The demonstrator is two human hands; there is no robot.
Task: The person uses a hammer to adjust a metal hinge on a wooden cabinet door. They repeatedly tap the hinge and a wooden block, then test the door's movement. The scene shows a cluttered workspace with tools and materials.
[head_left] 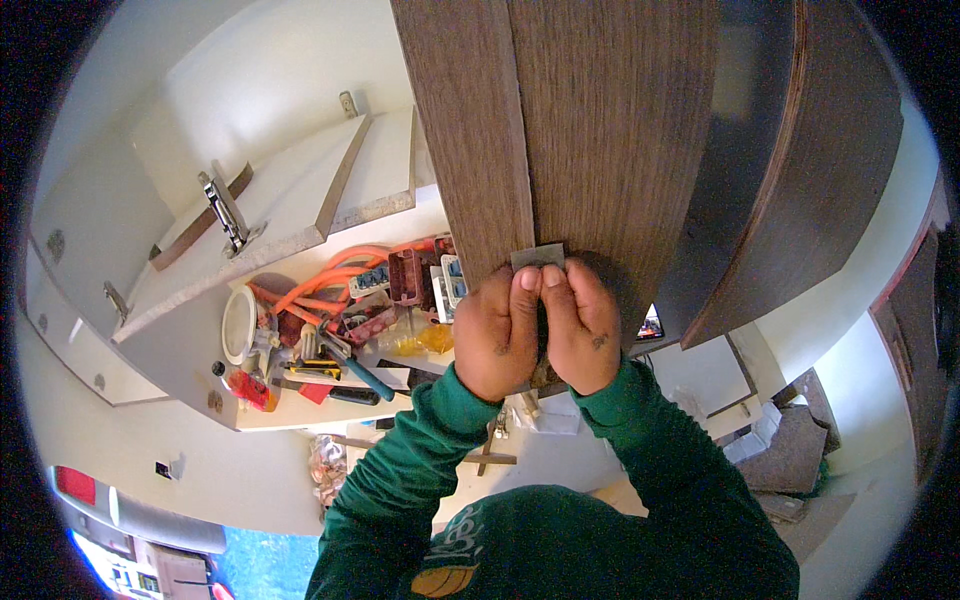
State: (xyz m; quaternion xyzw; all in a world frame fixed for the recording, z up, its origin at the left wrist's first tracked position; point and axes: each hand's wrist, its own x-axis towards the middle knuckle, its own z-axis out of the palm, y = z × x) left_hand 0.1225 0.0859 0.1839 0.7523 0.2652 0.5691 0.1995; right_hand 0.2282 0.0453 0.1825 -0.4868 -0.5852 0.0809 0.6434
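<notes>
Both of my hands meet in the middle, thumbs side by side, pinching a small flat grey rectangular piece (538,257). Whether it is sandpaper or a thin scraper plate cannot be made out. My left hand (499,330) grips its left part and my right hand (583,328) its right part. The piece lies against a dark brown wood-grain panel (620,110), across the lower end of a long seam. Left of that seam runs a narrower strip (465,110) of the same grain. My fingers behind the piece are hidden.
At left, a white cabinet door (290,190) with a metal hinge (226,212) stands out. Below it a shelf holds an orange hose (330,270), a red-and-orange bottle (246,387) and several tools. A curved dark panel (790,200) rises at right. Board offcuts (785,450) lie lower right.
</notes>
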